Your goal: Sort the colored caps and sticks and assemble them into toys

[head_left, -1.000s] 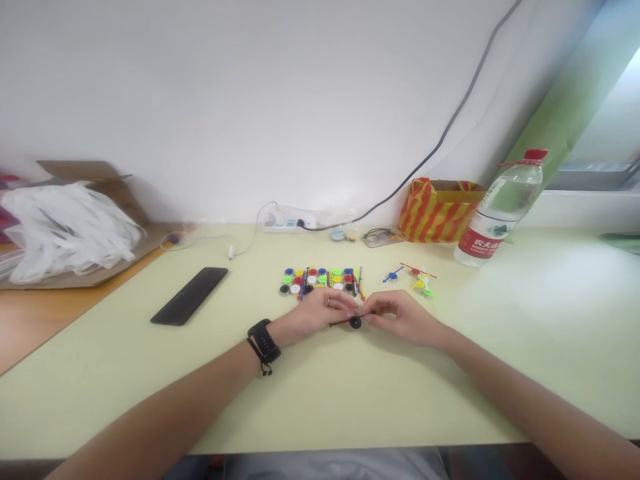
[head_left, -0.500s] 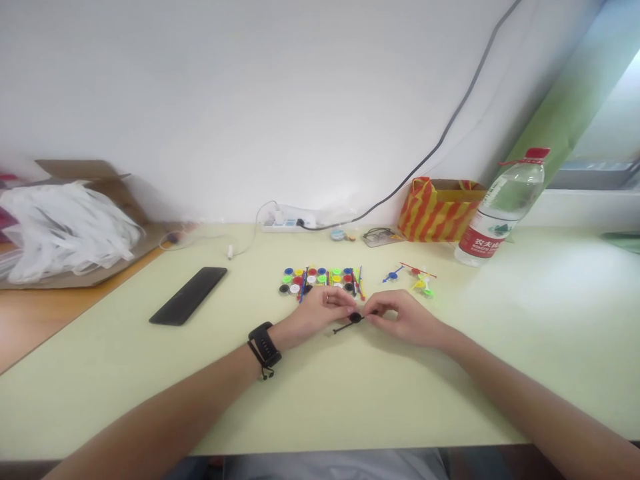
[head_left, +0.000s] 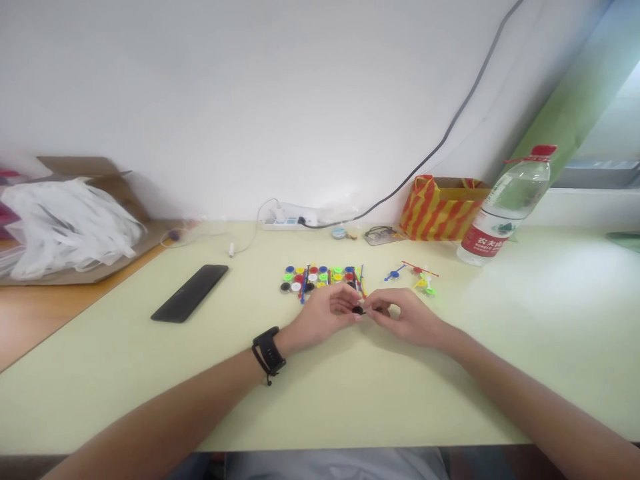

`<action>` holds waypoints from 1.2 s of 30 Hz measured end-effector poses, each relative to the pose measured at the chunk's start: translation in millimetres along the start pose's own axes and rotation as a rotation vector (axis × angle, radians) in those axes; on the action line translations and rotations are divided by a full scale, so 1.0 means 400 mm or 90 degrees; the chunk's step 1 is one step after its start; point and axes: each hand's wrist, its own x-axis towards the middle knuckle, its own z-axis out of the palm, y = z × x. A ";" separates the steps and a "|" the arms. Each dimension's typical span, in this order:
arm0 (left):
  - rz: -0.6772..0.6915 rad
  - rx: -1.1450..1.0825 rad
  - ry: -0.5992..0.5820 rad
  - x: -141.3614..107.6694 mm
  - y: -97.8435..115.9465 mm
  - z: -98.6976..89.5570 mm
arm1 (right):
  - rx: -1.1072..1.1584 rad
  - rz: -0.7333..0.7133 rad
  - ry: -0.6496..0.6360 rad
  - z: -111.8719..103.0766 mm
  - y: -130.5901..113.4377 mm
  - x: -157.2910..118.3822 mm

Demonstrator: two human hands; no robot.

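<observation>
A small black disc [head_left: 358,310] is between my two hands, just above the table. My left hand [head_left: 327,315] has its thumb and fingers curled round the disc's left side. My right hand [head_left: 400,316] pinches at its right side, where a short dark piece shows. Just beyond my hands lie rows of coloured discs [head_left: 313,277] in blue, yellow, red, green, white and black, with thin coloured arrows [head_left: 304,285] across them. To the right are a blue arrow with a disc [head_left: 395,275], a red arrow [head_left: 417,269] and yellow and green pieces [head_left: 425,283].
A black phone-like slab [head_left: 190,293] lies at left, near a box [head_left: 83,167] of white strips. Along the wall are a power strip [head_left: 285,219], glasses [head_left: 380,233] and a striped bag [head_left: 440,210]. A water bottle [head_left: 505,213] stands at right.
The black arrow that stuck out to the lower left of the disc no longer shows. My left fingers have spread round the disc, and the view has shifted slightly.
</observation>
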 end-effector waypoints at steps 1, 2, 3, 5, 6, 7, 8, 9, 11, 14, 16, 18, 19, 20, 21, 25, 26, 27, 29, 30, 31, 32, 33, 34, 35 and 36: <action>0.009 0.012 -0.002 -0.001 0.004 0.001 | 0.011 0.006 -0.002 0.001 0.000 0.000; 0.018 0.024 -0.002 -0.002 0.008 0.003 | 0.020 0.012 -0.003 0.001 0.000 0.000; 0.024 0.035 -0.002 -0.003 0.013 0.004 | 0.028 0.019 -0.003 0.002 -0.001 0.000; 0.037 0.047 -0.005 -0.005 0.020 0.005 | 0.037 0.031 -0.002 0.002 -0.002 0.001; 0.041 0.050 -0.009 -0.006 0.023 0.006 | 0.041 0.038 -0.002 0.001 -0.003 0.001; 0.044 0.051 -0.012 -0.006 0.025 0.007 | 0.044 0.044 -0.003 0.001 -0.005 0.001; 0.046 0.050 -0.011 -0.006 0.026 0.007 | 0.049 0.049 -0.003 0.000 -0.006 0.001; 0.045 0.048 -0.007 -0.006 0.027 0.007 | 0.055 0.054 -0.003 -0.002 -0.007 0.002; 0.038 0.046 0.015 -0.004 0.028 0.007 | 0.071 0.059 0.002 -0.005 -0.009 0.004; 0.017 0.044 0.038 -0.001 0.031 0.007 | 0.109 0.062 0.011 -0.010 -0.009 0.007; -0.031 0.033 0.022 0.000 0.035 0.005 | 0.144 0.069 0.017 -0.014 -0.007 0.009; -0.082 0.009 0.001 0.002 0.039 0.004 | 0.181 0.081 0.020 -0.016 -0.004 0.010; -0.090 -0.009 -0.004 0.002 0.040 0.002 | 0.195 0.086 0.020 -0.016 -0.003 0.010; -0.085 -0.029 -0.009 0.003 0.041 0.001 | 0.201 0.088 0.025 -0.016 -0.001 0.011; -0.071 -0.050 -0.012 0.004 0.041 -0.001 | 0.197 0.086 0.042 -0.016 0.002 0.011; -0.024 -0.084 0.001 0.007 0.034 -0.009 | 0.070 0.048 0.166 -0.017 0.009 0.009; -0.021 -0.082 0.015 0.008 0.032 -0.010 | 0.045 0.041 0.175 -0.016 0.009 0.008; -0.020 -0.080 0.029 0.009 0.030 -0.011 | 0.034 0.036 0.168 -0.016 0.008 0.006; -0.021 -0.079 0.044 0.010 0.028 -0.013 | 0.045 0.028 0.134 -0.012 0.004 0.002; -0.022 -0.079 0.048 0.010 0.027 -0.013 | 0.057 0.023 0.117 -0.008 0.001 0.000; -0.022 -0.079 0.051 0.010 0.027 -0.013 | 0.067 0.018 0.104 -0.003 -0.003 -0.002; -0.022 -0.080 0.054 0.010 0.028 -0.014 | 0.077 0.013 0.096 0.002 -0.006 -0.004; -0.022 -0.079 0.057 0.010 0.028 -0.014 | 0.088 0.010 0.091 0.007 -0.008 -0.006; -0.022 -0.079 0.060 0.010 0.028 -0.014 | 0.099 0.011 0.092 0.012 -0.010 -0.007; -0.021 -0.079 0.064 0.010 0.029 -0.015 | 0.111 0.015 0.098 0.015 -0.010 -0.008; -0.021 -0.079 0.066 0.010 0.030 -0.015 | 0.122 0.023 0.106 0.017 -0.010 -0.009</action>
